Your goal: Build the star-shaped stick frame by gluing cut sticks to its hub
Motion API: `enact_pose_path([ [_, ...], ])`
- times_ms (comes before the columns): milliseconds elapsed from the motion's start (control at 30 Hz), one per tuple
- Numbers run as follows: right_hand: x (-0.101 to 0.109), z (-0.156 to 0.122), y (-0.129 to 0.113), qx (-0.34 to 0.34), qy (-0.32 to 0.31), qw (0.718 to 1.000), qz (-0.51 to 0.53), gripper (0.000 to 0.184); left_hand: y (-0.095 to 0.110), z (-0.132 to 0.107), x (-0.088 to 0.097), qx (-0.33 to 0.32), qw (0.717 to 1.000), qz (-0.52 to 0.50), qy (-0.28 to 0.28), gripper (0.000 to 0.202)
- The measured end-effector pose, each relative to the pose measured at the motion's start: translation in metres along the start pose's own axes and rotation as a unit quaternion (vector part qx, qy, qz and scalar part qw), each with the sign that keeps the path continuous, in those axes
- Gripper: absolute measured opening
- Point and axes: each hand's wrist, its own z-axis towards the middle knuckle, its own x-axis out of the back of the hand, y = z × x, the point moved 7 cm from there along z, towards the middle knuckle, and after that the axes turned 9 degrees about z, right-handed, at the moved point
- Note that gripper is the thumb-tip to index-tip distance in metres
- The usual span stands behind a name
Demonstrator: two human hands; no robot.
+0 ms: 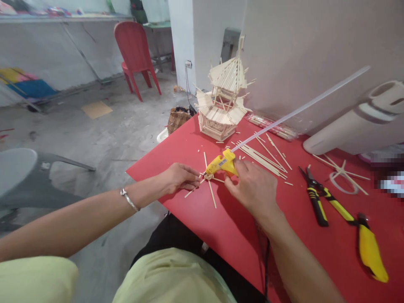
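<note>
A grey chair (17,172) is at 9 o'clock from the small stick star (208,177); a red chair (134,46) stands at 11 o'clock. The left hand (177,179), 1 silver bracelet (128,198) on its wrist, comes in from 9 o'clock, fingertips at the star; whether they pinch a stick, I cannot tell. The star lies on the red table (227,227), with a tiered stick model (221,113) at 12 o'clock. The yellow glue gun (221,162) has its nozzle at the star's hub and a long glue stick (303,108) jutting toward 2 o'clock. The right hand (255,185), at 3 o'clock, is wrapped round the handle. Loose sticks (261,159) lie between 2 and 3 o'clock. Farther out at 3 o'clock, black-and-yellow cutters (313,185) lie, handles spread, beside a 2nd stick star (341,170).
</note>
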Motion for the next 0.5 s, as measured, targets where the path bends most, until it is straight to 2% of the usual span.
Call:
enact_pose_path([
  [133,-0.0001,-0.0009,0.0005,0.002,0.002,1.000,0.005,0.032,0.0021,0.0017,0.0010,-0.021,1.000,0.003,0.006,0.015],
  [500,-0.0050,-0.0011,0.0011,0.003,0.001,1.000,0.010,0.032,0.0044,0.0014,0.0029,-0.016,0.999,0.036,0.017,0.011],
])
